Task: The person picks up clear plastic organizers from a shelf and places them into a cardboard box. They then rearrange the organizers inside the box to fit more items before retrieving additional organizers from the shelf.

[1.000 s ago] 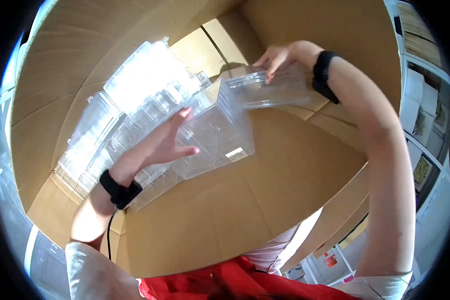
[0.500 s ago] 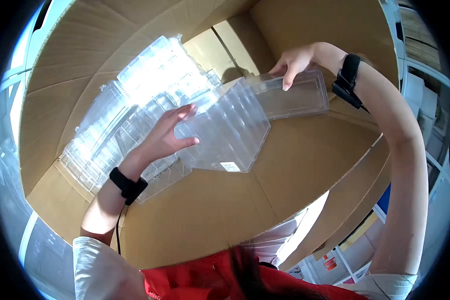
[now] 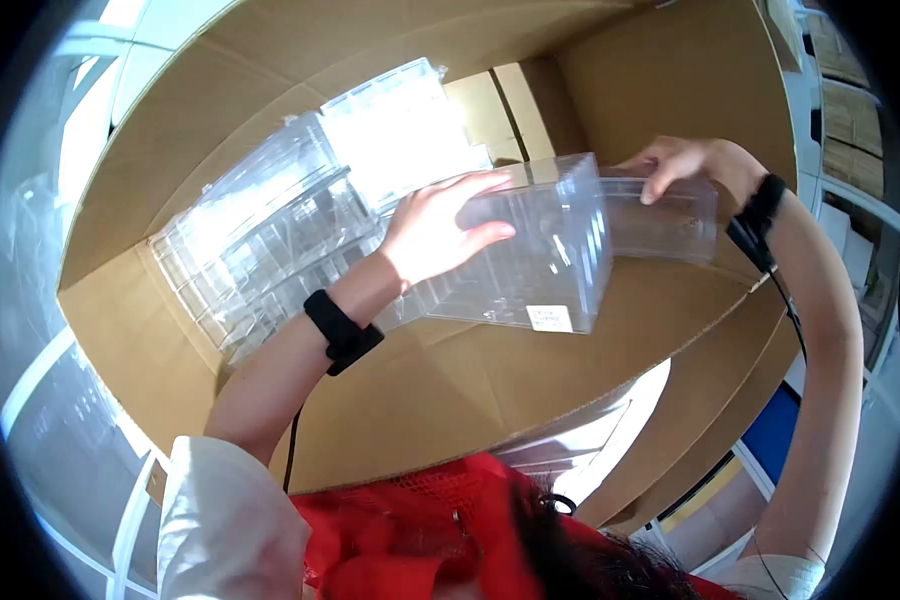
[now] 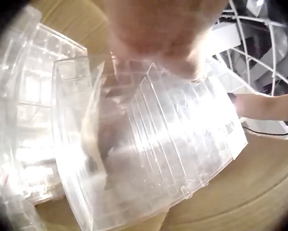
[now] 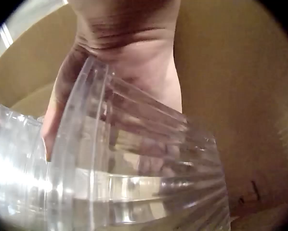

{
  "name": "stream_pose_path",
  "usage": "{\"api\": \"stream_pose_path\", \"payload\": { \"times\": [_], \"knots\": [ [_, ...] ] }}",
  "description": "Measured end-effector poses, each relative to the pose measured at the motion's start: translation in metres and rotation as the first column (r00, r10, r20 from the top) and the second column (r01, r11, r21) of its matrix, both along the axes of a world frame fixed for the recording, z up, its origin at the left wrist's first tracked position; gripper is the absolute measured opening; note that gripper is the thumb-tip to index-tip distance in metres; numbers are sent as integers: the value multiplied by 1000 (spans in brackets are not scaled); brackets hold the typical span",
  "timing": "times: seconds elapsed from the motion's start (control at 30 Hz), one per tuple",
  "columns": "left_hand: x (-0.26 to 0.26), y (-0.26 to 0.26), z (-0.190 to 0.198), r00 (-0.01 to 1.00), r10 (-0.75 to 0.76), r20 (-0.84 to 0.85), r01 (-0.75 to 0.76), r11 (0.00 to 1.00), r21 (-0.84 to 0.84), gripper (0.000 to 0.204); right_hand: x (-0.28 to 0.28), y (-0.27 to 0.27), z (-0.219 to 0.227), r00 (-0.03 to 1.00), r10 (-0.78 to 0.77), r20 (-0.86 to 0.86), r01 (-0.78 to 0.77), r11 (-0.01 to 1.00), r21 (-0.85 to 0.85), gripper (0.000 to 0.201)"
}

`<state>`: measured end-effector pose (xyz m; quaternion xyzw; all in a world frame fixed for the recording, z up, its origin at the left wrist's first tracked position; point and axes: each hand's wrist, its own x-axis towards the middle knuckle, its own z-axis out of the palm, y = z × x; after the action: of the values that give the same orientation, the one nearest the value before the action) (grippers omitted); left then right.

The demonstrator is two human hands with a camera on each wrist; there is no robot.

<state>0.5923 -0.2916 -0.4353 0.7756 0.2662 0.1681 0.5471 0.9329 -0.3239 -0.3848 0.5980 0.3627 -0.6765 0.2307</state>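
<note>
In the head view, my left hand grips the top of a large clear plastic container, thumb on the near face and fingers over the far side. A white label sits low on that container. To its right, my right hand holds a clear, shallow plastic container by its upper edge, thumb in front and fingers behind. The right wrist view shows ribbed walls on this clear container. In the left wrist view, several thin walls line up below my left hand.
Both hands work inside a big cardboard box. More clear plastic containers are piled along its left and back, some glaring under bright light. The box's near edge runs in front of my red apron. White shelving stands outside.
The head view has turned, shifting the box's contents rightward. My right hand has moved right and lower with its container. My left hand has stayed at the large container, which shows at another angle.
</note>
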Motion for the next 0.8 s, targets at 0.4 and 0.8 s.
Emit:
{"api": "stream_pose_path", "payload": {
  "times": [0.4,0.8],
  "knots": [
    [-106,64,135,991,3,-130,27,973,231,47,-104,32,55,966,97,-239,-32,964,263,83],
    [-284,124,110,894,174,-413,-125,982,142,45,-274,90,-35,959,16,-282,42,979,200,72]
  ]
}}
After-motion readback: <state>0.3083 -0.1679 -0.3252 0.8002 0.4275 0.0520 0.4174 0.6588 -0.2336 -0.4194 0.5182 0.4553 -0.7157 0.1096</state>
